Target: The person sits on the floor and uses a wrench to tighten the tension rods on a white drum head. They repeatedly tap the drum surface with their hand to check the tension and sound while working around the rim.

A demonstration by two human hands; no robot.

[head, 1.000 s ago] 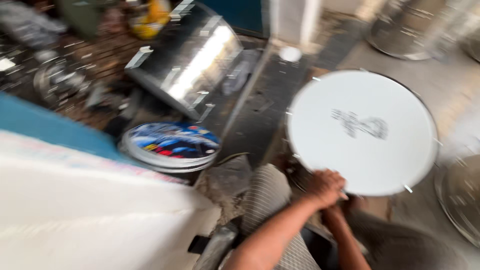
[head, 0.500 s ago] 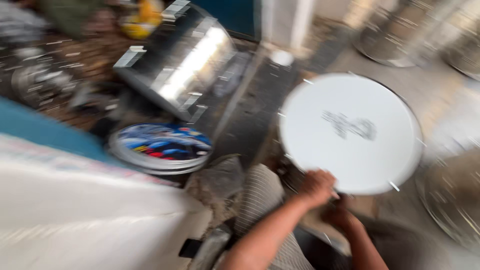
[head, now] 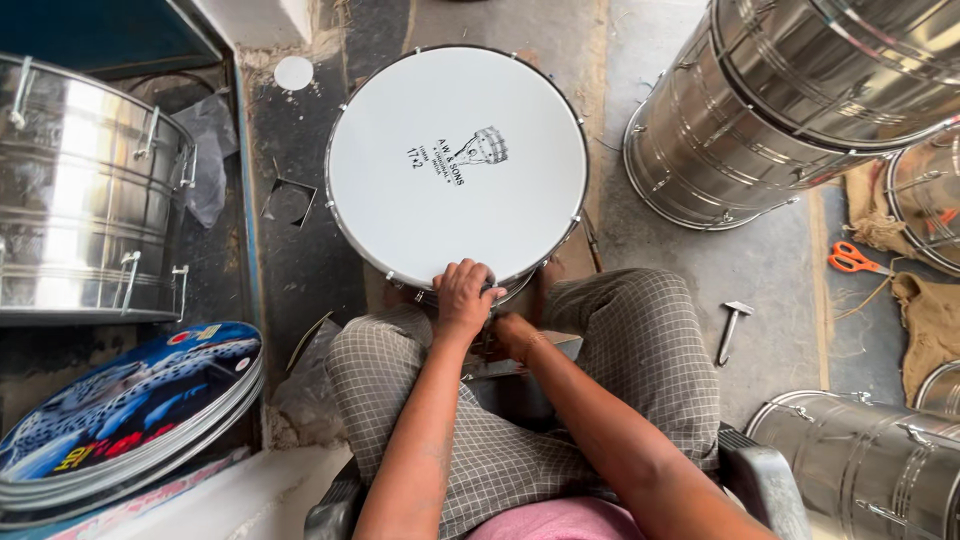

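A round drum with a white head (head: 455,165) and a metal rim stands on the floor between my knees. My left hand (head: 464,297) lies on the near rim of the drum, fingers curled over its edge. Below it, my right hand (head: 512,335) is tucked under the rim against the drum's side; whatever it holds is hidden. I am seated in checked trousers on a grey plastic chair (head: 760,480).
Shiny steel drum shells lie at the left (head: 85,190), upper right (head: 790,100) and lower right (head: 860,460). A stack of printed drum heads (head: 130,410) sits at lower left. A small metal key tool (head: 732,328) and orange scissors (head: 858,258) lie on the floor at right.
The view has swung and steadied, so the drum now sits centred in front of me instead of off to the right. My hands remain at its near rim.
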